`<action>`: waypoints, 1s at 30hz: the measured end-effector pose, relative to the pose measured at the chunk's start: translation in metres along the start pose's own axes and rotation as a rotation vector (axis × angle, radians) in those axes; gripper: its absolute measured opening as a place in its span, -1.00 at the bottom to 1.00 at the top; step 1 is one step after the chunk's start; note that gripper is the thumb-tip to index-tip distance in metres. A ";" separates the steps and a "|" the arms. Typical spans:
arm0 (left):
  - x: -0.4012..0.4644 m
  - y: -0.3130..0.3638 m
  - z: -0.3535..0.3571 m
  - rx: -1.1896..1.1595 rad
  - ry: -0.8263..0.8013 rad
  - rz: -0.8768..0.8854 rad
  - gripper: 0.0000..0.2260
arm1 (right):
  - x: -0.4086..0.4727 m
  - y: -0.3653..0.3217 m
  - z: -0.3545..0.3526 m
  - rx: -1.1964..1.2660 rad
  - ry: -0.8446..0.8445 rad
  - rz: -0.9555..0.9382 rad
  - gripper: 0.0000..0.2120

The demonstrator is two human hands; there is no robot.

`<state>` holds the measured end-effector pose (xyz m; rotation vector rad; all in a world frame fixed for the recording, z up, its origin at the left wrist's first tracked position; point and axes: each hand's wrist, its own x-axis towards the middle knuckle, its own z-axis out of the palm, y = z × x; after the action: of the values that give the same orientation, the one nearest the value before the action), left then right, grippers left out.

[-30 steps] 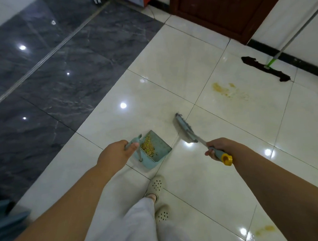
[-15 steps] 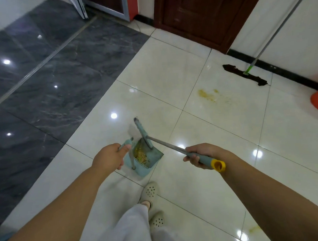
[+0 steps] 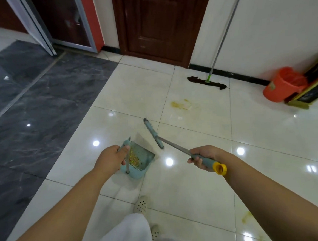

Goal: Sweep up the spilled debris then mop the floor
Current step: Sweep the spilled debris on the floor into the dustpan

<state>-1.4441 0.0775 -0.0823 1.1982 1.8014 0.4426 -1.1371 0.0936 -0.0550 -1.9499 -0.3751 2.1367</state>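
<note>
1. Glossy white tiles point(image 3: 202, 145) carry a yellow stain point(image 3: 179, 104); the mop point(image 3: 207, 82) pole runs off-frame.
2. Left hand point(image 3: 110, 159) grips the dustpan point(image 3: 140, 160) handle; debris point(image 3: 133, 158) lies inside.
3. Right hand point(image 3: 202, 157) wraps the broom point(image 3: 153, 133) handle, its head pointing away, just beyond the dustpan.

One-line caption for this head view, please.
Left hand holds dustpan of debris, right hand grips broom; mop waits.

Glossy white floor tiles point(image 3: 201, 140), plastic-looking teal dustpan point(image 3: 145, 158), metal-shafted broom point(image 3: 174, 144), wooden door point(image 3: 160, 22).
</note>
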 end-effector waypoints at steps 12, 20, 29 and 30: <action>0.049 0.089 0.056 0.048 -0.049 0.156 -0.57 | -0.038 -0.013 -0.076 0.311 0.062 -0.093 -0.80; 0.143 0.175 0.085 0.119 -0.165 0.245 -0.57 | -0.026 -0.087 -0.118 0.430 0.137 -0.130 -0.84; 0.230 0.280 0.131 0.302 -0.267 0.382 -0.49 | -0.025 -0.139 -0.175 0.713 0.179 -0.237 -0.93; 0.236 0.289 0.139 0.305 -0.285 0.391 -0.48 | -0.026 -0.141 -0.183 0.737 0.188 -0.249 -0.93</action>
<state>-1.2010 0.3923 -0.0683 1.7449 1.4227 0.2016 -0.9532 0.2240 0.0014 -1.5462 0.1816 1.5934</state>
